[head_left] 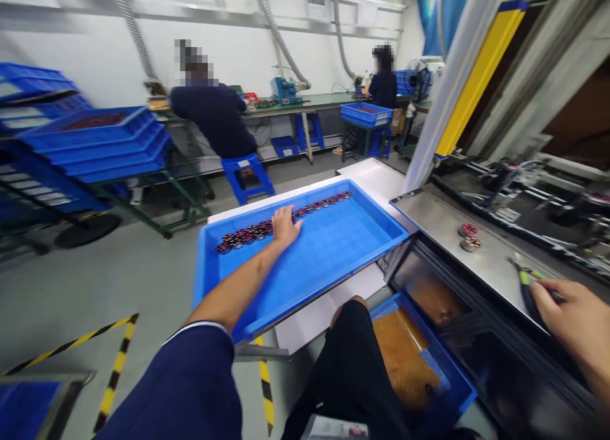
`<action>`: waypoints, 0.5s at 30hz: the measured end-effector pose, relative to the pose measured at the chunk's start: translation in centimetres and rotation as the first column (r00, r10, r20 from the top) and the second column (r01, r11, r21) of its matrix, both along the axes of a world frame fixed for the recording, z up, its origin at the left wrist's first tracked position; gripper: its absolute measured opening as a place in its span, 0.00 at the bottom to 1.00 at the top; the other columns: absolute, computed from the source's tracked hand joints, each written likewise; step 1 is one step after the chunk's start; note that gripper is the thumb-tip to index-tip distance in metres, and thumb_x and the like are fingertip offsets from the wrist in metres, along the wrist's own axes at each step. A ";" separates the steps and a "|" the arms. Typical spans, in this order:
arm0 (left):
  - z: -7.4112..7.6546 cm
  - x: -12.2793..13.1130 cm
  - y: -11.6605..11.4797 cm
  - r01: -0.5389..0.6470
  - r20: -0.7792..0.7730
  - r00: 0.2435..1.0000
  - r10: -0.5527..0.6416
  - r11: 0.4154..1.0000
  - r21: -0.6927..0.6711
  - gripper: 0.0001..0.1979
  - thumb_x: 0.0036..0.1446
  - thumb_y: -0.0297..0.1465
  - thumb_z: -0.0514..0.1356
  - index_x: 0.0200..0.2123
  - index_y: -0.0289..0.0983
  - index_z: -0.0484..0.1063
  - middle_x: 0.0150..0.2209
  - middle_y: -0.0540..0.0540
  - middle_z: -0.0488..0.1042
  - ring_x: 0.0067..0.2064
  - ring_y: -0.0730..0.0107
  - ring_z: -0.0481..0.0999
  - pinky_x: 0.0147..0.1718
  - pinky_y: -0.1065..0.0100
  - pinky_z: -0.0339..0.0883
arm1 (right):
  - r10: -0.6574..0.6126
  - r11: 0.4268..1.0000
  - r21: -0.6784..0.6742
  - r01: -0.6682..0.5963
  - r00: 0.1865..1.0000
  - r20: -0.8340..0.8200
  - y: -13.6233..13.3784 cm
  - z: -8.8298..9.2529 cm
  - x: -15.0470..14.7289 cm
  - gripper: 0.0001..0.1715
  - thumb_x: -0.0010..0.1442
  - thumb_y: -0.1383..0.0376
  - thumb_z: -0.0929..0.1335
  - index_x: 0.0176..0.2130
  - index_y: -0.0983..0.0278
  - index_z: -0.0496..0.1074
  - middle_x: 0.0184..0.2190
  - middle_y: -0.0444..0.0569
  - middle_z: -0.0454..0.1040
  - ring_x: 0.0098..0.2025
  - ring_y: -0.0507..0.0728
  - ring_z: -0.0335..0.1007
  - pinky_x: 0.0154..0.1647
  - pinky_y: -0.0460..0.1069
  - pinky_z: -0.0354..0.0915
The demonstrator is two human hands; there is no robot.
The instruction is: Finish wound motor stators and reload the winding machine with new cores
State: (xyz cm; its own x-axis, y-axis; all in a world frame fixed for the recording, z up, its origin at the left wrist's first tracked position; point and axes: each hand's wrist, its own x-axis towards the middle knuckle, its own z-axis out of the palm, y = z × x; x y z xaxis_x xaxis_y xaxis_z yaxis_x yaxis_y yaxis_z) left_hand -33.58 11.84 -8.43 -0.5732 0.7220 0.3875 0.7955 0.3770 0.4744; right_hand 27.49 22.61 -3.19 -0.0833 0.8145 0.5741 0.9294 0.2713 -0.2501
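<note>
My left hand [284,228] reaches into a long blue tray [305,294], its fingers curled down around a wound motor stator in the row. Part of that stator shows between thumb and fingers; the rest is hidden. Small round stators [252,233] with dark and reddish windings line the tray's far side, doubled up at the left and single file to the right. On the right, my right hand [567,306] is closed around the handles of green-and-black pliers [524,278], whose jaws point away over the metal bench. Two more stators [469,236] sit on that bench, beyond the pliers.
A machine [519,173] with rails stands beyond the metal bench [443,211], beside a yellow guard post [481,77]. Below is a blue bin [457,395] with brownish contents. Two people sit at a far workbench [324,99]. Stacked blue trays [114,151] stand left.
</note>
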 end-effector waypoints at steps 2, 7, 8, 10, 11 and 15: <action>2.1 3.6 2.5 0.149 0.015 0.988 -0.151 0.986 0.073 0.24 0.57 0.31 0.63 0.56 0.34 0.66 0.59 0.35 0.68 0.62 0.47 0.63 0.63 0.47 0.55 | 0.009 0.999 -0.042 -0.008 1.000 0.023 -0.3 0.2 0.0 0.14 0.50 0.50 0.65 0.23 0.55 0.73 0.32 0.60 0.80 0.34 0.68 0.74 0.33 0.60 0.65; 7.1 16.4 9.2 0.576 0.036 0.803 -0.595 0.790 0.212 0.18 0.56 0.32 0.66 0.50 0.36 0.72 0.53 0.40 0.75 0.58 0.54 0.70 0.62 0.54 0.59 | 0.007 0.996 -0.093 -0.002 0.999 0.050 -1.4 0.3 -0.4 0.19 0.58 0.53 0.63 0.32 0.62 0.77 0.37 0.58 0.80 0.38 0.64 0.75 0.43 0.57 0.68; 7.6 19.2 10.2 0.632 0.046 0.753 -0.656 0.741 0.228 0.15 0.56 0.31 0.66 0.47 0.36 0.74 0.50 0.41 0.77 0.56 0.55 0.72 0.61 0.54 0.61 | -0.001 0.995 -0.100 0.006 0.999 0.051 -1.5 0.3 -0.5 0.20 0.58 0.54 0.63 0.33 0.63 0.77 0.37 0.58 0.80 0.37 0.63 0.75 0.43 0.56 0.67; 7.8 24.4 11.8 0.713 0.081 0.658 -0.749 0.654 0.251 0.09 0.58 0.30 0.65 0.43 0.36 0.75 0.45 0.42 0.79 0.50 0.60 0.76 0.57 0.57 0.67 | -0.025 0.993 -0.113 0.030 0.998 0.052 -1.4 0.4 -0.6 0.18 0.59 0.56 0.63 0.33 0.64 0.77 0.36 0.57 0.80 0.37 0.61 0.74 0.43 0.55 0.67; 7.6 26.8 12.3 0.744 0.106 0.613 -0.783 0.618 0.255 0.07 0.59 0.30 0.64 0.41 0.35 0.75 0.43 0.43 0.79 0.47 0.62 0.77 0.54 0.58 0.70 | -0.039 0.992 -0.118 0.045 0.998 0.054 -1.2 0.5 -0.6 0.17 0.59 0.57 0.63 0.33 0.64 0.77 0.36 0.56 0.79 0.37 0.61 0.73 0.43 0.55 0.66; 5.8 33.4 13.6 0.801 0.225 0.505 -0.833 0.549 0.237 0.13 0.65 0.36 0.60 0.48 0.35 0.73 0.46 0.43 0.76 0.44 0.66 0.78 0.45 0.58 0.75 | -0.084 0.984 -0.152 0.091 0.995 0.054 -0.2 0.6 -0.8 0.13 0.63 0.58 0.66 0.33 0.65 0.74 0.35 0.50 0.76 0.38 0.56 0.71 0.45 0.54 0.66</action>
State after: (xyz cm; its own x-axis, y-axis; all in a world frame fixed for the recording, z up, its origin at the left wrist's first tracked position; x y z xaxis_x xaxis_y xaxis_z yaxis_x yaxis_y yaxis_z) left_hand -0.15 25.49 -2.64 0.1647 0.8978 0.4085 0.5512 -0.4272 0.7167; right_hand 26.74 22.41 -2.57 -0.0319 0.8985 0.4379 0.9596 0.1500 -0.2380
